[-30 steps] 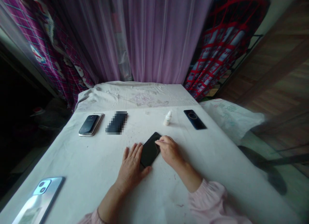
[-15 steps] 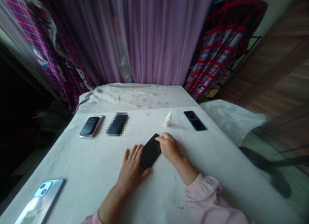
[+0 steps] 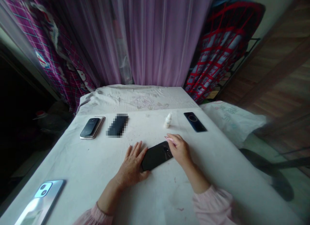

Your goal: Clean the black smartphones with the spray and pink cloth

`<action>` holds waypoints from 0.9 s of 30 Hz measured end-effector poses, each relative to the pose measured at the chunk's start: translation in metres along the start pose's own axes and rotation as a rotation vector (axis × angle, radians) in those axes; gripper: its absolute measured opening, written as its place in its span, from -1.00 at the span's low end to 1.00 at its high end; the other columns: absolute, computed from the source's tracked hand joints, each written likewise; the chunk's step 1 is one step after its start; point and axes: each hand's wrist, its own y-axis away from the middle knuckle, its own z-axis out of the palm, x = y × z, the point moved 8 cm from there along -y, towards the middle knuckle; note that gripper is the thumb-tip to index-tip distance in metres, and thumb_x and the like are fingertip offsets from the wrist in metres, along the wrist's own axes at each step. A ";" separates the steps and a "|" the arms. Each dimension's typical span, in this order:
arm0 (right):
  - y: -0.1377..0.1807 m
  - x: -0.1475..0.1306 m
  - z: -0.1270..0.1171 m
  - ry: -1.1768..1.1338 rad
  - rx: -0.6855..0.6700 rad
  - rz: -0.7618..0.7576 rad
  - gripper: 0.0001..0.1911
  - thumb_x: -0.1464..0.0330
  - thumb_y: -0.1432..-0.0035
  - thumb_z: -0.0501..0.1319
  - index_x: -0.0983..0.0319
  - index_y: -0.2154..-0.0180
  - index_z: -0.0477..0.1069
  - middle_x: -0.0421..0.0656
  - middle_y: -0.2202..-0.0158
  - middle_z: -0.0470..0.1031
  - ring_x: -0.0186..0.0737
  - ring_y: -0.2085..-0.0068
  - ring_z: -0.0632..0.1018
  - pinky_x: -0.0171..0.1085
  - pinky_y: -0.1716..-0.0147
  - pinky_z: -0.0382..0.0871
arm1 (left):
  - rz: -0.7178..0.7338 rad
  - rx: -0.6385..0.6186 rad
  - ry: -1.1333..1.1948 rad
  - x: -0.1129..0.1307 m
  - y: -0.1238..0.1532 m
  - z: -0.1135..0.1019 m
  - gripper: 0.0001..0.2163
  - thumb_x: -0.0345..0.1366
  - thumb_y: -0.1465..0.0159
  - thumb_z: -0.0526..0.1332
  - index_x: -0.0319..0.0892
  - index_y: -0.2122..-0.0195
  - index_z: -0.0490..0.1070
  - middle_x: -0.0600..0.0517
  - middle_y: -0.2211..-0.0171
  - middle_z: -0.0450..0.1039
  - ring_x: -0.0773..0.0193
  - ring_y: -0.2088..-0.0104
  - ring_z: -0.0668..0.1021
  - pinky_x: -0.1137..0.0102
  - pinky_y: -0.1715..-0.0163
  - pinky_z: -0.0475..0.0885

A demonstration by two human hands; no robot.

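A black smartphone (image 3: pixel 157 156) lies tilted on the table, dark glossy side up. My left hand (image 3: pixel 132 162) rests at its near left end, the fingers along one edge and the thumb at the other, bracing it. At the far right end, my right hand (image 3: pixel 179 149) is closed at the phone's top corner. A bit of thin pink material, like a folded cloth (image 3: pixel 170 140), sticks out between its fingers. Beyond that hand stands a small white bottle (image 3: pixel 167 121) with a pointed cap.
White cloth covers the table (image 3: pixel 116 192). At the far left, a dark phone (image 3: pixel 90 127) lies on another one, beside a pixelated dark object (image 3: pixel 118 125). A blue phone (image 3: pixel 195 122) lies far right, a silvery-blue phone (image 3: pixel 40 202) near left. A plastic bag (image 3: pixel 234 120) is beyond the right edge.
The phone has turned clockwise, its far end swinging right and nearer. My right hand has shifted right and down with it, and the pink material now shows. My left hand stays at the near end.
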 end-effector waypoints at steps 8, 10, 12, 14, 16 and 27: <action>0.013 -0.010 0.017 0.181 -0.107 -0.060 -0.73 0.50 -0.19 0.09 0.16 0.23 0.54 -0.10 0.24 0.52 -0.19 0.22 0.48 -0.27 0.21 0.36 | -0.137 0.207 -0.070 -0.011 0.027 0.001 -0.31 0.15 -0.09 0.27 -0.22 -0.13 0.27 -0.33 -0.26 0.16 -0.19 -0.25 0.24 -0.09 -0.20 0.09; 0.013 -0.014 0.018 0.196 -0.113 -0.065 -0.72 0.53 -0.18 0.09 0.17 0.22 0.54 -0.09 0.24 0.52 -0.17 0.21 0.47 -0.26 0.20 0.35 | -0.122 0.225 -0.088 -0.010 0.031 0.003 -0.36 0.11 -0.15 0.23 -0.19 -0.14 0.26 -0.28 -0.24 0.21 -0.15 -0.24 0.26 -0.08 -0.20 0.11; 0.013 -0.021 0.021 0.203 -0.133 -0.089 -0.71 0.55 -0.17 0.09 0.18 0.22 0.53 -0.09 0.24 0.52 -0.16 0.20 0.46 -0.24 0.19 0.33 | -0.108 0.237 -0.105 -0.011 0.029 0.005 -0.41 0.02 -0.20 0.21 -0.17 -0.18 0.23 -0.24 -0.23 0.24 -0.11 -0.24 0.28 -0.07 -0.20 0.12; 0.014 -0.033 0.029 0.198 -0.168 -0.127 -0.71 0.57 -0.18 0.08 0.18 0.23 0.52 -0.10 0.25 0.51 -0.16 0.21 0.45 -0.24 0.18 0.32 | -0.080 0.259 -0.119 -0.013 0.023 0.006 -0.41 -0.01 -0.21 0.21 -0.17 -0.20 0.21 -0.22 -0.22 0.26 -0.11 -0.23 0.29 -0.06 -0.19 0.13; 0.016 -0.044 0.040 0.189 -0.203 -0.153 -0.72 0.57 -0.18 0.09 0.17 0.25 0.52 -0.12 0.26 0.51 -0.17 0.21 0.45 -0.24 0.18 0.32 | -0.047 0.276 -0.133 -0.017 0.012 0.006 -0.41 -0.03 -0.21 0.21 -0.17 -0.22 0.20 -0.22 -0.21 0.28 -0.10 -0.22 0.30 -0.05 -0.19 0.14; 0.012 -0.043 0.047 0.200 -0.218 -0.088 -0.71 0.50 -0.23 0.09 0.13 0.13 0.52 -0.14 0.15 0.53 -0.17 0.10 0.44 -0.23 0.08 0.26 | 0.020 0.215 -0.146 -0.032 -0.017 0.009 -0.36 0.12 -0.25 0.12 -0.17 -0.24 0.17 -0.22 -0.22 0.27 -0.06 -0.24 0.29 -0.06 -0.20 0.11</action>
